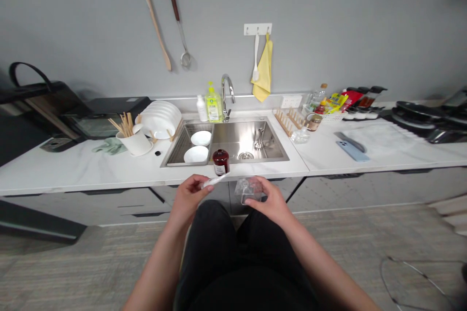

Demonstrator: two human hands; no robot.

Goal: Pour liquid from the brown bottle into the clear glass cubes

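Note:
In front of the counter, my left hand (191, 193) is closed on a thin white strip-like piece (216, 181) that slants up to the right. I cannot tell what kind of thing it is. My right hand (269, 200) is wrapped round a small clear, see-through container (247, 190), held over the counter's front edge level with my knees. Between and beyond the hands, a dark red glass bottle (221, 162) with a pale label stands upright on the counter's front strip. Neither hand touches this bottle. Behind it lies the steel sink (280, 148).
White bowls (197, 154) sit in the sink's left drain basket. Farther left are a chopstick holder (134, 143) and a plate rack (160, 119). The faucet (226, 95) and yellow-green soap bottle (213, 106) stand behind. To the right are a wooden rack (288, 121) and a phone (352, 150).

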